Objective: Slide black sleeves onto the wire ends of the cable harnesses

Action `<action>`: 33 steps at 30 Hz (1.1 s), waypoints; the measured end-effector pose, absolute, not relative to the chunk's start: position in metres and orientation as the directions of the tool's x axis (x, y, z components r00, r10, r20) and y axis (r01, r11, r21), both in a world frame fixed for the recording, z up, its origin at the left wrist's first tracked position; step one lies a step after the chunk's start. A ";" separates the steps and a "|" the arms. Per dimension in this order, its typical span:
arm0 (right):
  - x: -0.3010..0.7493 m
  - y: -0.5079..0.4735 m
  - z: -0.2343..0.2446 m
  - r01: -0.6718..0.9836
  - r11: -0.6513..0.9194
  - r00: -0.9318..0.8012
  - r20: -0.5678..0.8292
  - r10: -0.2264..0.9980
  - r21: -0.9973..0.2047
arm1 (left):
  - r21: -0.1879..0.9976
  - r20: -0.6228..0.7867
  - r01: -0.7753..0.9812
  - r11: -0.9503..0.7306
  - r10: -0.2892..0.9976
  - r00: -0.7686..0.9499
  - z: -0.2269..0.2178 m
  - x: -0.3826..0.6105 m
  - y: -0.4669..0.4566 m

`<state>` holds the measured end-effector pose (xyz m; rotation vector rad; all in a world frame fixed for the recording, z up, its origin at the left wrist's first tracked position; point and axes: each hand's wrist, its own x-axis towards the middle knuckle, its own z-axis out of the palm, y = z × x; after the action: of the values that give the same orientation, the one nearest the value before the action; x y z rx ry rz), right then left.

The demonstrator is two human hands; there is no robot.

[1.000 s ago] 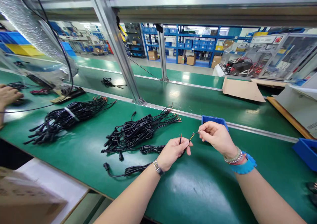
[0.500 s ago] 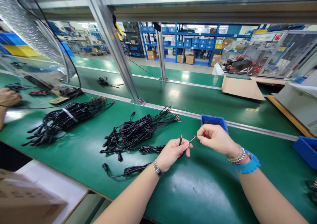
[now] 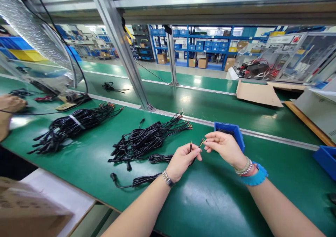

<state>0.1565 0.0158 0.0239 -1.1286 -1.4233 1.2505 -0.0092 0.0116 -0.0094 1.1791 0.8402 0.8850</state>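
My left hand (image 3: 185, 160) is closed around the ends of two black cables (image 3: 159, 158), whose thin coloured wires (image 3: 201, 143) stick up past my thumb. Close beside those wires, my right hand (image 3: 223, 146) is pinched, and a tiny dark bit shows at its fingertips, too small to name. Both cables trail back to the left in coils, one with a round black connector (image 3: 113, 176) on the table. Behind my right hand stands a blue bin (image 3: 240, 139) with small black pieces inside, partly hidden.
A pile of black cables (image 3: 147, 139) lies left of my hands, with a tied bundle (image 3: 76, 125) farther left. Another person's hand (image 3: 12, 104) is at the left edge. A metal post (image 3: 123, 51) rises behind the table. A second blue bin (image 3: 325, 162) stands at right.
My right hand has moved slightly left, closer to the coloured wires. The left hand keeps its hold on the cables, and the view has shifted a little.
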 end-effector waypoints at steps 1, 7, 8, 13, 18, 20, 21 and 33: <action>0.157 0.016 0.024 0.057 0.065 -0.137 0.057 0.989 -0.996 | 0.982 -0.080 -0.124 0.142 0.911 0.405 -0.010 -0.009 0.012; 0.155 0.015 0.025 -0.156 0.041 -0.035 0.047 0.998 -0.987 | 0.993 -0.054 -0.074 0.089 0.923 0.381 -0.011 -0.008 0.011; 0.154 0.015 0.024 -0.151 0.050 -0.031 0.055 0.998 -0.987 | 0.994 -0.054 -0.063 0.085 0.922 0.382 -0.010 -0.008 0.011; 0.153 0.014 0.026 -0.047 0.101 -0.008 0.101 0.995 -0.994 | 0.996 -0.048 -0.047 0.073 0.916 0.398 -0.009 -0.008 0.010; 0.154 0.012 0.030 0.020 0.104 -0.019 0.104 0.994 -0.994 | 0.995 -0.048 -0.059 0.079 0.913 0.405 -0.008 -0.009 0.009; 0.155 0.012 0.031 0.038 0.099 -0.030 0.098 0.995 -0.994 | 0.995 -0.046 -0.061 0.076 0.915 0.401 -0.008 -0.009 0.009; 0.155 0.012 0.031 0.043 0.098 -0.032 0.097 0.995 -0.994 | 0.995 -0.044 -0.061 0.075 0.915 0.400 -0.008 -0.009 0.009; 0.155 0.013 0.029 0.040 0.062 -0.077 0.059 0.995 -0.997 | 0.994 -0.037 -0.078 0.075 0.914 0.404 -0.008 -0.010 0.011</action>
<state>0.1546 0.0128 0.0286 -1.1584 -1.3246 1.1989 -0.0100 0.0115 -0.0084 1.2701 0.8644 0.9037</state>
